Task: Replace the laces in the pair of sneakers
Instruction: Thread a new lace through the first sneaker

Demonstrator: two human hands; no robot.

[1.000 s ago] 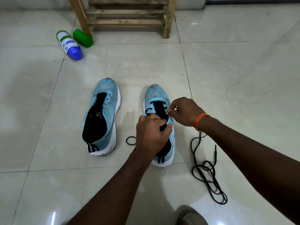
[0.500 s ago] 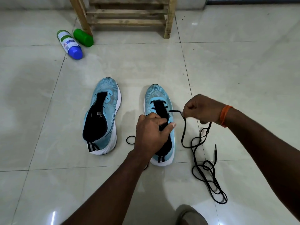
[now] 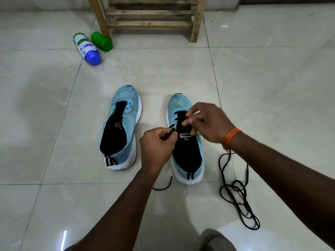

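Two light-blue sneakers stand side by side on the tiled floor (image 3: 272, 87), toes pointing away from the person. The left sneaker (image 3: 130, 98) lies open, its black tongue and lining showing down to the heel. The right sneaker (image 3: 179, 104) sits under both hands.

The left hand (image 3: 157, 147) is at that shoe's inner side, its thumb and curled fingers (image 3: 172, 137) pinching a black lace (image 3: 171, 132) just beside the tongue label; a short tail of lace curves on the floor behind the heel. The right hand (image 3: 208, 124), with an orange thread band (image 3: 231, 137) on the wrist, hovers over the tongue with its fingers bent close together. It is blurred, so I cannot tell whether it grips anything.

A coil of black lace (image 3: 235, 194) lies loose on the floor to the right of this sneaker, one strand running up under the right wrist.

Farther off, a white bottle with a blue cap (image 3: 87, 47) and a green bottle (image 3: 101, 41) lie on their sides, touching, beside the leg of a wooden rack (image 3: 150, 15). Both are opaque, so their contents cannot be seen.
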